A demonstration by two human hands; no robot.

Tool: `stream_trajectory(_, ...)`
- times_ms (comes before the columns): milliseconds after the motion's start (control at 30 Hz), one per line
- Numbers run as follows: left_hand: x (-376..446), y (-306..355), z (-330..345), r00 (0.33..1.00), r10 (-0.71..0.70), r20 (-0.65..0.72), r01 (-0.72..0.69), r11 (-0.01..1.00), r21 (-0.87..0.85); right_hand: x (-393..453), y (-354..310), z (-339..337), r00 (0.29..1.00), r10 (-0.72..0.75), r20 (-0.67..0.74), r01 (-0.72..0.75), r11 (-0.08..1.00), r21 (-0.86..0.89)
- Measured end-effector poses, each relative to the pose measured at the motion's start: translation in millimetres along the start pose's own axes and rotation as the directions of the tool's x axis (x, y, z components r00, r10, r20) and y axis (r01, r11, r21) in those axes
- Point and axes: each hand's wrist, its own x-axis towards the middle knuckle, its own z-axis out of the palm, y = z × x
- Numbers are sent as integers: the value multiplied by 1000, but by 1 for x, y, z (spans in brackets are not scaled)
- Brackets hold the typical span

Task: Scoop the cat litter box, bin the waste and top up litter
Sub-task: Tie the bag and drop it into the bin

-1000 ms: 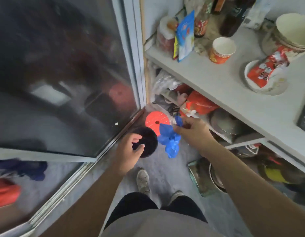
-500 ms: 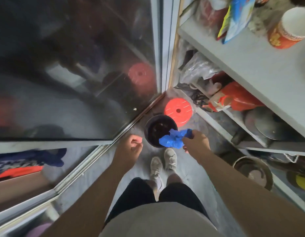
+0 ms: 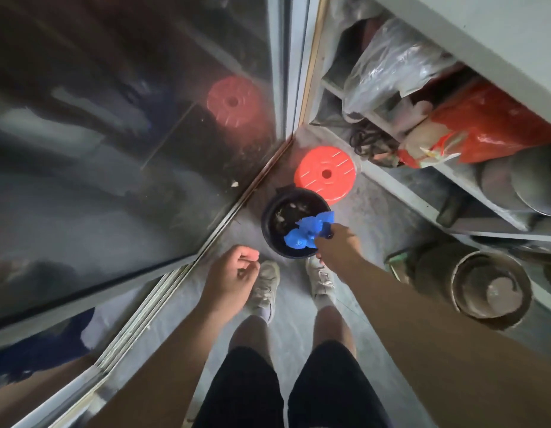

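From the head camera, looking straight down, the right hand (image 3: 336, 244) pinches a crumpled blue plastic bag (image 3: 308, 231) and holds it over the near right part of the mouth of a black round bin (image 3: 269, 222) that stands on the grey floor (image 3: 299, 310). The bin's inside is dark, with a few pale scraps at the bottom; I cannot tell whether the bag touches the rim. The left hand (image 3: 232, 276) hangs to the left of the bin, above the floor, its fingers curled loosely inward with nothing in them. Just beyond the bin, touching or nearly touching its far rim, lies a red round lid (image 3: 326, 174) with a hole in the middle and short pale dashes round its face. A glass sliding door (image 3: 113, 149) fills the left side and mirrors the red lid. To the right stands a grey shelf unit (image 3: 401, 189) holding a clear plastic bag (image 3: 391, 66), a red bag (image 3: 490, 125), a coil of black cable (image 3: 370, 140) and dusty metal lids. A dusty round pot (image 3: 490, 288) sits on the floor at the right. Two pale sneakers (image 3: 265, 288) point toward the bin, just short of it. No brand, label or writing can be read anywhere.
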Motion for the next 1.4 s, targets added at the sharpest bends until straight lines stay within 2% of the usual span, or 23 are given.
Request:
stream_trajectory(233, 47, -34, 19, 999, 21, 34, -23, 999, 43, 56, 30, 47, 995, 79, -67, -78, 997, 20)
stream_trajectory(400, 68, -54, 36, 997, 20, 80, -26, 996, 84, 94, 52, 72, 988, 143, -56, -139, 988, 61)
stream_trajectory(700, 73, -78, 53, 987, 1, 160, -43, 965, 259, 126, 108, 95, 963, 258, 80, -262, 963, 55)
stream_trajectory(867, 60, -61, 49, 979, 26, 200, -115, 887, 447, 85, 81, 71, 978, 167, 128, -144, 974, -176)
stream_trajectory(1067, 38, -13, 37, 954, 0, 300, -212, 707, 675, 22, 60, 26, 992, 31, 120, 33, 871, -490)
stream_trajectory(1200, 13, 32, 27, 940, 30, 339, -289, 596, 749, -40, 49, -25, 993, -84, 87, 119, 808, -576)
stream_trajectory(1400, -34, 122, 13, 914, 73, 399, -372, 541, 754, -122, 36, -108, 977, -189, 96, 208, 772, -601)
